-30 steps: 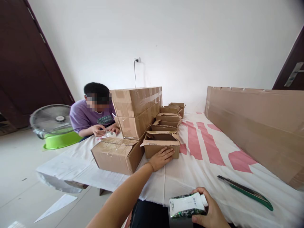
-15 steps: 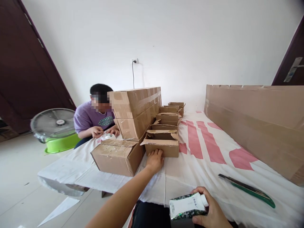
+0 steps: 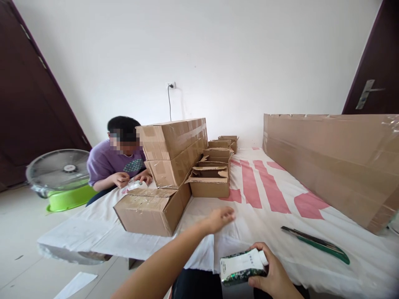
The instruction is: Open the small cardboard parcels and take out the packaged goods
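My right hand (image 3: 270, 270) grips a drink carton (image 3: 241, 264) with a white screw cap, a white label panel and dark green patterned edges, tilted above my lap. My left hand (image 3: 222, 219) hovers over the cloth with nothing in it, its fingers loosely bent and somewhat blurred. Just beyond it stands the nearest open cardboard box (image 3: 209, 189), flaps up, at the front of a row of small open boxes (image 3: 217, 154). The inside of the nearest box shows only in part.
A closed cardboard box (image 3: 146, 211) lies left of the row, with stacked long cartons (image 3: 177, 151) behind it. A green utility knife (image 3: 324, 246) rests at right, before a large cardboard panel (image 3: 330, 162). Across the table a person (image 3: 115, 160) handles something small near a fan (image 3: 59, 170).
My left hand has let go of the nearest open box and moved right and towards me. That box sits slightly farther back, closer to the row. The carton stays in my right hand.
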Tool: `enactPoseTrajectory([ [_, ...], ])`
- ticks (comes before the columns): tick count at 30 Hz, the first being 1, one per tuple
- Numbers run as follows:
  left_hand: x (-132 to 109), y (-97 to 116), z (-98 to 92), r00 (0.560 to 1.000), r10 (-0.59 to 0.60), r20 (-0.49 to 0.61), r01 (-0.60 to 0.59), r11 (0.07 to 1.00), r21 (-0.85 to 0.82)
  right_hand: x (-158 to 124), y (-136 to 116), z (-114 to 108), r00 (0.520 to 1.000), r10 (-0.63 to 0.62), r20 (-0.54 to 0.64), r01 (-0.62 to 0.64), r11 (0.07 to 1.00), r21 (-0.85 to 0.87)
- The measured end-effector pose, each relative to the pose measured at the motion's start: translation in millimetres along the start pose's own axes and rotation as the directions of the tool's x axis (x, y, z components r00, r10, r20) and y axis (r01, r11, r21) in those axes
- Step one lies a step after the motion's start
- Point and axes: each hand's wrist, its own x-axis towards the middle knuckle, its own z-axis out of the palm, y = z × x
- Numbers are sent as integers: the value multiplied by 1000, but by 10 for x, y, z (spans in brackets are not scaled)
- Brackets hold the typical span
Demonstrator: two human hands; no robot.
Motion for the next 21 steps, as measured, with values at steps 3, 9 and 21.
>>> enactPoseTrajectory([
  [3,-313,345,179,960,200,195,-202,979,-12,34,1,-7,994,10,-113,-3,998,55],
  [9,-287,294,203,978,192,85,-209,863,459,72,-35,11,947,69,-313,-13,984,179],
  [21,0,-719,133,805,-77,-588,325,887,329,41,-215,-93,981,60,-183,-35,990,138],
])
